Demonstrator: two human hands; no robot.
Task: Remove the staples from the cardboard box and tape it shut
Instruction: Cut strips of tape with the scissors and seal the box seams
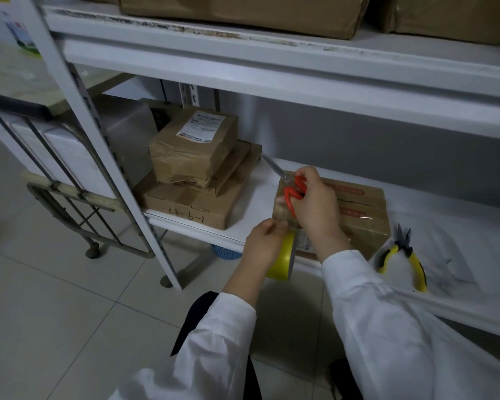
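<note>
A brown cardboard box [361, 212] lies on the white lower shelf [260, 203], its top flaps meeting in a seam. My right hand [315, 203] grips red-handled scissors [293, 192] over the box's left end, blades pointing up and left. My left hand [264, 243] holds a yellow roll of tape [283, 261] at the shelf's front edge, just below the box's left corner. A strip of clear tape seems to run from the roll up to the box, under the scissors. A small metal staple glints on the box top [365, 217].
Yellow-handled pliers [401, 255] lie on the shelf right of the box. A stack of taped cardboard parcels [197, 174] stands at the shelf's left. The upper shelf [272, 62] overhangs close above. A metal cart [70, 183] stands on the tiled floor to the left.
</note>
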